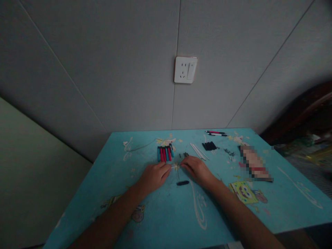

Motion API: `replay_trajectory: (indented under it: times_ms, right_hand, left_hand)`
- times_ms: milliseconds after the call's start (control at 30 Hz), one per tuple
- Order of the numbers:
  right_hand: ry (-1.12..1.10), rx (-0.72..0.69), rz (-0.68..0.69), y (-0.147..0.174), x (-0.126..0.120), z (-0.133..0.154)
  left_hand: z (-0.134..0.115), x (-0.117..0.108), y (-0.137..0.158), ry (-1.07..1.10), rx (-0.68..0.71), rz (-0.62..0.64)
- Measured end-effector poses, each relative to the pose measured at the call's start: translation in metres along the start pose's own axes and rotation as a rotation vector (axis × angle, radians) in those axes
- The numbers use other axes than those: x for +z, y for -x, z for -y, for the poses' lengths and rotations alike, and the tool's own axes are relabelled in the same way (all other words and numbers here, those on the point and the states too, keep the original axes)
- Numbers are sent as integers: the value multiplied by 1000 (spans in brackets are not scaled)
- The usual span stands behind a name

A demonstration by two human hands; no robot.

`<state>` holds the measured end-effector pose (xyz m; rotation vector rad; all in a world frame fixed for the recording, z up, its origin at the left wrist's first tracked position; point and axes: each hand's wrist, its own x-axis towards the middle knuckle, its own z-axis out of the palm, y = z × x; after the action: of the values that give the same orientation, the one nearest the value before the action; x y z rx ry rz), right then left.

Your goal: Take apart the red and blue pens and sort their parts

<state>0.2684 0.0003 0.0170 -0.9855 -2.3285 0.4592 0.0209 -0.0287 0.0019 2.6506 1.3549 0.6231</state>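
My left hand (155,176) is closed on a thin white pen refill (173,167), which points right. Close to its end, my right hand (198,170) pinches something small and dark that I cannot make out. Just below the hands a black pen part (183,183) lies on the table. Behind my left hand stands a row of red and blue pen barrels (166,154) with dark ends. Small dark pieces (185,154) lie just beyond my right fingers.
The table (160,211) has a blue cartoon cover. White refills (197,151), black pen parts (209,146), small springs (229,152) and pens (216,133) lie at the back right. A blurred-out flat item (255,164) is farther right. A socket (185,70) sits on the wall.
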Motion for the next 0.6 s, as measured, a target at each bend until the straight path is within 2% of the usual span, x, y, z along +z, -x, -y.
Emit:
replay_trajectory:
  times_ms: [100,200,300,400,600]
  right_hand:
    - [-29,-24,-13,0,-5,4]
    - [-44,49,-11,3,-19,7]
    - [-55,95,157,8,-31,10]
    - [-34,7,311,11,-31,13]
    - [-23,-56,366,10,-26,16]
  left_hand:
    - [0,-1,0,18,-5,-10]
    - [0,-1,-1,46,-37,-59]
    - [0,0,-1,61,-57,-80]
    - [0,0,-2,55,-74,-82]
    - [0,-1,-2,98,-102,-69]
